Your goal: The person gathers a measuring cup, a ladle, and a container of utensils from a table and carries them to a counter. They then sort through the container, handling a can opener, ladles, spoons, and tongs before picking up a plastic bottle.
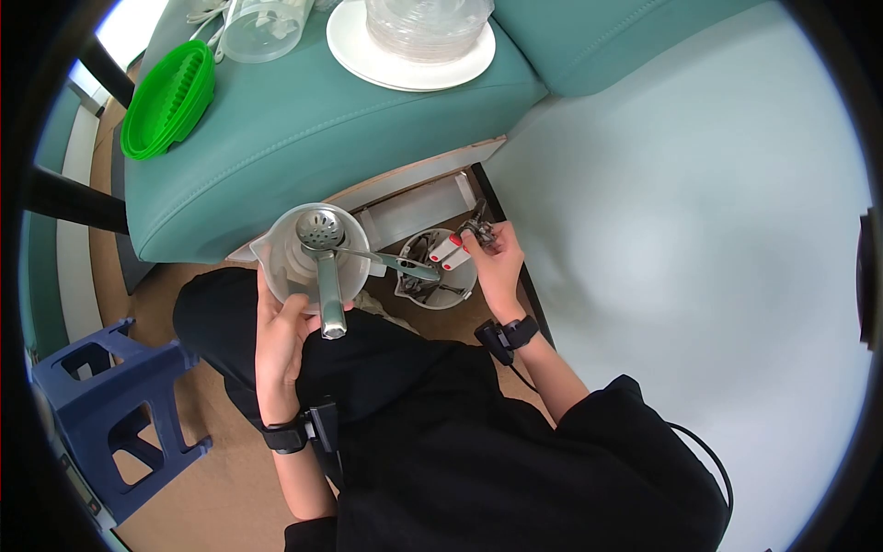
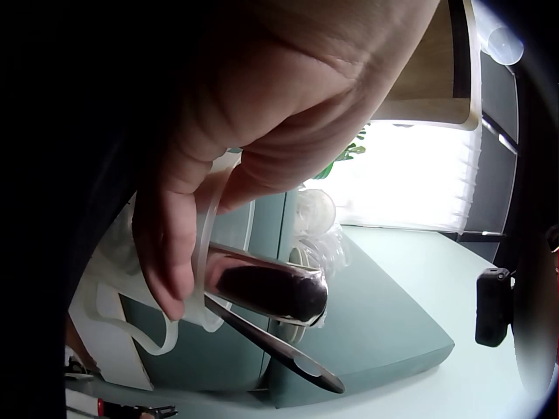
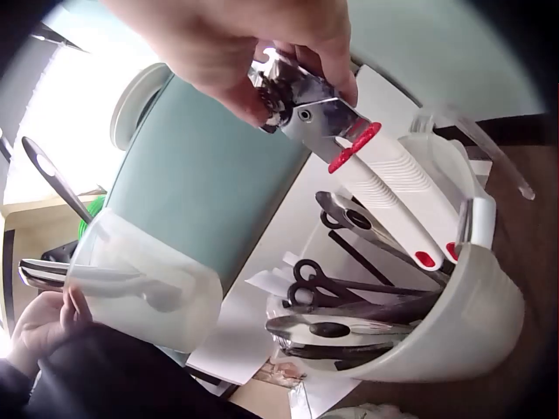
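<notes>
My left hand (image 1: 279, 340) grips a translucent plastic jug (image 1: 283, 271) at its rim. Inside the jug stand a perforated metal spoon (image 1: 320, 228) and a second metal utensil (image 1: 405, 266); a thick, shiny handle (image 2: 271, 286) sticks out past the rim. My right hand (image 1: 498, 269) pinches a can opener (image 3: 389, 188) by its metal head. Its white handles with red ends point down into a second pale plastic jug (image 3: 476, 327). In that lower jug lie black-handled scissors (image 3: 319, 284) and several metal utensils.
A teal padded seat (image 1: 276, 175) carries green plastic trays (image 1: 170, 101), a clear container (image 1: 267, 28) and white plates (image 1: 354, 51) under plastic-wrapped items. Below its edge is an open compartment (image 1: 418, 207). A blue stool (image 1: 129, 405) stands left, and a pale panel (image 1: 681, 230) rises on the right.
</notes>
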Motion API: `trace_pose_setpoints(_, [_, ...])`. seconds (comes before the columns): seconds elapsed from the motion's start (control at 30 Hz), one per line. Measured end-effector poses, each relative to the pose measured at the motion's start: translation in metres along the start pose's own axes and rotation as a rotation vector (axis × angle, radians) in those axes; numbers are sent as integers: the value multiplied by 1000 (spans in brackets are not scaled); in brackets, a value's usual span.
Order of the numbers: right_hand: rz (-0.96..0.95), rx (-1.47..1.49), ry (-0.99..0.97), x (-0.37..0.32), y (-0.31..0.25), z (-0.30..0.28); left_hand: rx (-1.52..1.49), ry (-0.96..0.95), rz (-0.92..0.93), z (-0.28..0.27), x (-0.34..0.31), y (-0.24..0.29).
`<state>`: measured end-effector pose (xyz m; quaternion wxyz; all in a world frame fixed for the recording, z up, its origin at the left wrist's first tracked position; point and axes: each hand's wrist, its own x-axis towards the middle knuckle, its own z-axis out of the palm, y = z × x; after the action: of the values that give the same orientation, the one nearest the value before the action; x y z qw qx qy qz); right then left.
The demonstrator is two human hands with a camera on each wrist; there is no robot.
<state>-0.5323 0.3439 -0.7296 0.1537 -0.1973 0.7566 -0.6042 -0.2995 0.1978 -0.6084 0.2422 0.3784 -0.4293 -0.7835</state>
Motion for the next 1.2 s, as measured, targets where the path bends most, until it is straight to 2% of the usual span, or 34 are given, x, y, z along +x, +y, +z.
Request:
trace_pose_setpoints(0.33, [-31,-284,-77,-8,6,7,-24,48,31,0,1,-4])
trace_pose_setpoints(0.53, [-237,-424,-145,-3,12,9,11,14,25,-1,0,-1])
trace_pose_setpoints(0.63, [-243,-324,-180,-4,20,9,-15,10,30,0,0,-1])
trace_pose_setpoints(0.73, [-150,-320,-268,-1,21,5,-28,16,37,0,0,-1])
trace_pose_setpoints(0.83, [-135,-292,-300,2,15,2,-35,22,41,1,1,-2])
trace_pose_setpoints(1.03, [-243,-474,-318,2,8,-2,-28,8,35,2,-1,0])
trace_pose_setpoints(1.2, [-348,-549,-342,0,28,-6,-28,28,44,3,-1,-1])
